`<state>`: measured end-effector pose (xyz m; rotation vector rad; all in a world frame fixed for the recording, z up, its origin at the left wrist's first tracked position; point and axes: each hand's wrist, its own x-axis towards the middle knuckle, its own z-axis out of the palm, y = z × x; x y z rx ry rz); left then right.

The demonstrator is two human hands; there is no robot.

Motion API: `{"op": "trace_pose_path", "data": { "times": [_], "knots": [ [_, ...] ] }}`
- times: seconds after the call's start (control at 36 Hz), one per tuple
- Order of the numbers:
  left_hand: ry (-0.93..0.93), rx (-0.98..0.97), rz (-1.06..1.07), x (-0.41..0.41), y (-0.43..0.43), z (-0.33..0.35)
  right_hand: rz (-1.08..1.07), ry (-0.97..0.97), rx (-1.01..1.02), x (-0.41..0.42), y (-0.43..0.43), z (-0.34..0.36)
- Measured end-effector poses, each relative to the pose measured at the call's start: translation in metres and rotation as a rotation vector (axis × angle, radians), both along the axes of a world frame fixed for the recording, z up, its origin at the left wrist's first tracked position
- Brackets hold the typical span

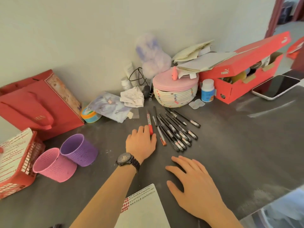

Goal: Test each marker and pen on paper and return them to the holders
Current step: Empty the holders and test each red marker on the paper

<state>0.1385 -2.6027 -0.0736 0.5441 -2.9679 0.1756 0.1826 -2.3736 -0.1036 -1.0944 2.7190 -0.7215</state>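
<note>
The left hand (140,143) curls its fingers on the near end of the red marker (149,120). The marker lies just left of the black pens (176,129), pointing away. The right hand (195,185) rests flat, holding nothing.

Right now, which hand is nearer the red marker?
Left. The left hand grips the near end of the red marker; the right hand rests flat on the table, apart from it, nearer the person.
</note>
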Motion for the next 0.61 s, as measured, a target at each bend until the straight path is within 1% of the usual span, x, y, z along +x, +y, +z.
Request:
{"op": "trace_pose_path", "data": {
  "times": [0.08, 0.14, 0.22, 0.28, 0.42, 0.5, 0.61],
  "knots": [
    [0.052, -0.024, 0.064, 0.009, -0.006, -0.001, -0.010, 0.005, -0.015, 0.000, 0.000, 0.000],
    [0.056, -0.054, 0.008, 0.017, -0.013, -0.004, -0.014, 0.008, -0.025, -0.001, -0.001, 0.000],
    [0.008, -0.088, -0.121, 0.028, -0.021, -0.005, -0.015, 0.014, -0.022, -0.001, -0.001, -0.001],
    [-0.025, -0.091, -0.145, 0.032, -0.022, -0.004, -0.023, 0.018, -0.025, -0.001, -0.001, -0.001],
    [-0.045, -0.082, -0.070, 0.031, -0.018, 0.005, -0.017, 0.012, -0.028, -0.001, -0.001, 0.000],
    [-0.036, -0.027, -0.053, 0.032, -0.016, 0.005, -0.030, 0.017, -0.036, 0.000, -0.002, 0.001],
    [-0.095, 0.017, -0.047, 0.035, -0.013, 0.003, -0.041, 0.044, -0.013, 0.000, -0.003, 0.001]
  ]
}}
